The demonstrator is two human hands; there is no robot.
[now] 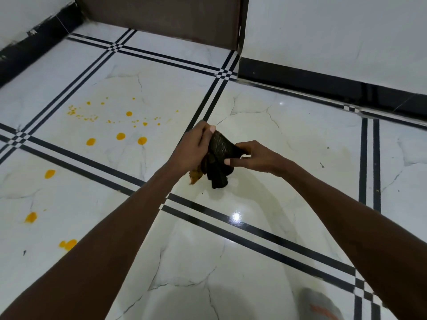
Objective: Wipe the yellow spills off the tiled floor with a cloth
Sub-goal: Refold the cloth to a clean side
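Note:
A dark cloth (219, 158) with a yellow-stained patch hangs bunched in mid-air between both hands. My left hand (193, 148) grips its upper left part, and my right hand (251, 157) pinches its right edge. Yellow spills (120, 136) dot the white marble-look tiled floor (288, 135) to the left: several round drops and fine specks on the middle tile. More yellow drops (49, 173) lie on the nearer left tile, down to one pair (67, 244) by my left forearm. The tile under the cloth shows only a faint yellowish smear.
A brown door or panel (161, 17) stands at the back. White walls with a black skirting (323, 86) run along the right and left. Black double stripes cross the floor. A grey slipper (321, 306) shows at the bottom right.

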